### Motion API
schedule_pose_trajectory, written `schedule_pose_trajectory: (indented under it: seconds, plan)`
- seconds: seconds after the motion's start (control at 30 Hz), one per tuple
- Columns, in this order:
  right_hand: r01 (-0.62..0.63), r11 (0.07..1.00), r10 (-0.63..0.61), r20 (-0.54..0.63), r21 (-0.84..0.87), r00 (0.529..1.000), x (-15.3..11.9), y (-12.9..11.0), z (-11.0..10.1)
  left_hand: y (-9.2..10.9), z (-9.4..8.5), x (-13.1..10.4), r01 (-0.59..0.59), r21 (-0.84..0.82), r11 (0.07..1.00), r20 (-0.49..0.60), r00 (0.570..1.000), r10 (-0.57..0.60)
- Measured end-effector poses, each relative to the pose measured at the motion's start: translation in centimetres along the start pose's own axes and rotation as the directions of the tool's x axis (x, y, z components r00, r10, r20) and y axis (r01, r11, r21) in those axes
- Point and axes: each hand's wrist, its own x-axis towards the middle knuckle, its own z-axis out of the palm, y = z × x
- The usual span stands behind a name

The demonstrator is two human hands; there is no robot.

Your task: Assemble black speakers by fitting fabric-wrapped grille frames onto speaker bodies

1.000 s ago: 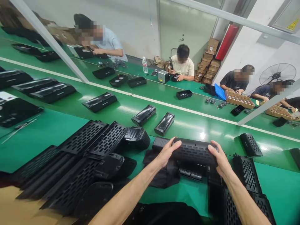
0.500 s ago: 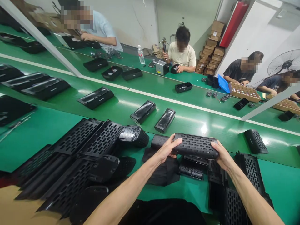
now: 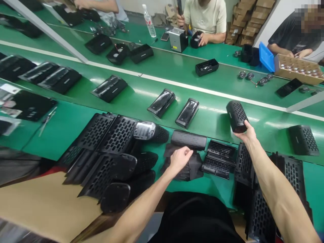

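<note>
My right hand grips the lower end of a black perforated case over the green belt. Over a pile of black sheets is my left hand, its fingers curled in; whether it pinches anything is too small to tell. Just behind that hand lies a long black cover. Two black slotted shells sit between my hands on the green table.
Stacked perforated panels lie at left, more panels at right. Glossy black cases rest on the belt. A white post stands at left. Across the belt, people work with small parts.
The perforated case has gone from both hands to my right hand alone, moving away and right over the belt. My left hand has let go of it. The view has shifted.
</note>
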Motion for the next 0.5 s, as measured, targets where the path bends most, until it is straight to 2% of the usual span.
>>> schedule_pose_trajectory:
  seconds: [0.13,0.27,0.37,0.43,0.5]
  plan:
    - [-0.034,0.999,0.033,-0.091,-0.008,0.995,1.4,1.3,0.8,-1.8,3.2,-1.0,0.057,0.149,0.987,0.029,0.998,-0.062]
    - [-0.016,0.998,0.007,-0.168,-0.055,0.986,0.3,0.8,0.1,-2.0,4.8,-0.1,-0.013,0.224,0.975,0.071,0.997,-0.003]
    - [0.078,0.992,-0.092,-0.153,-0.097,0.984,-3.9,2.8,-1.5,-2.2,4.7,0.0,-0.077,0.235,0.969,0.081,0.995,0.059]
    - [0.104,0.986,-0.115,-0.079,-0.129,0.99,-8.5,6.5,-3.0,-2.5,4.3,-0.4,-0.114,0.231,0.966,0.066,0.993,0.101]
    - [0.027,0.981,-0.018,0.049,-0.192,0.999,-13.4,11.6,-4.7,-2.8,3.8,-1.2,-0.148,0.224,0.963,0.048,0.989,0.141]
